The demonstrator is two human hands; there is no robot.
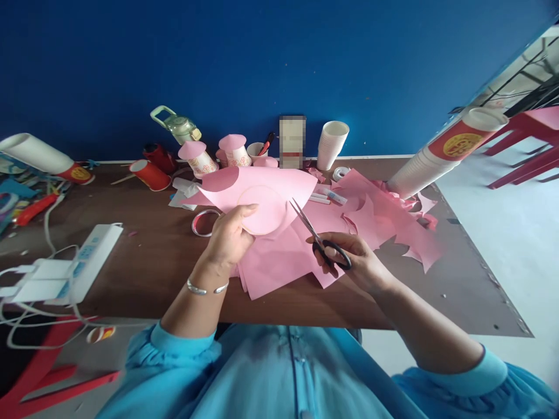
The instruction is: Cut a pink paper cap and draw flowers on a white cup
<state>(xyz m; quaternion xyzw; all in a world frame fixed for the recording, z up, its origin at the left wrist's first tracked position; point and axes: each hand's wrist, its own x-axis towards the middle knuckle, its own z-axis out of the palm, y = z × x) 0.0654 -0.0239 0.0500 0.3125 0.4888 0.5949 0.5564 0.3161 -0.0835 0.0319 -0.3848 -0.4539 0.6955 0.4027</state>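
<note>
While capped cups [237,156] look done far back, left hand [229,237] pinches paper [283,178], circle [271,212] not cut free yet, and right hand [362,262] grips scissors [315,234].

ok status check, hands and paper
Left hand gripping pink paper with circle outline. Right hand holding scissors, tips by that paper. Loose pink sheets below, nothing visibly blocking the scissors.

Left hand [229,238] grips the pink paper [262,180] with its drawn circle [267,214], right hand [361,261] holds scissors [307,222] by the paper's edge, and 1 power strip [101,251] lies far left!
</note>
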